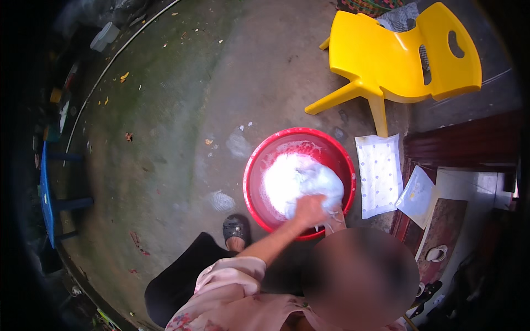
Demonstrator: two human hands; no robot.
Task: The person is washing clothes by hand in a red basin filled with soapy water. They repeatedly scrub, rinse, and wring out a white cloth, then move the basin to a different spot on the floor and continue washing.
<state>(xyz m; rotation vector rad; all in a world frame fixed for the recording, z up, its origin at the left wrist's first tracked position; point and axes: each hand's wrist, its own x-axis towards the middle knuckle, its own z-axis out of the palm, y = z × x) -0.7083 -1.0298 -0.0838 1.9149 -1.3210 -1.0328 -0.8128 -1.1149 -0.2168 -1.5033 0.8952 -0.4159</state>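
Note:
A red plastic basin (255, 207) stands on the ground in front of me, with white suds in it. Bunched at its right side is a wet, whitish cloth (323, 182), partly washed out by glare. My left hand (310, 211) reaches across from the lower left and is closed on the near edge of the cloth, slightly blurred. Close beside it, my right hand (335, 222) grips the same cloth at the basin's near right rim. Most of my right forearm is hidden, and bits of suds or cloth hang between the two hands.
A yellow plastic chair (375, 55) stands at the far right. Right of the basin lie a dotted white sheet (380, 176) and a pale, flat piece (417, 196). A blue stool (48, 193) and a thin hose (102, 77) are at the left. My shoe (236, 227) is near the basin.

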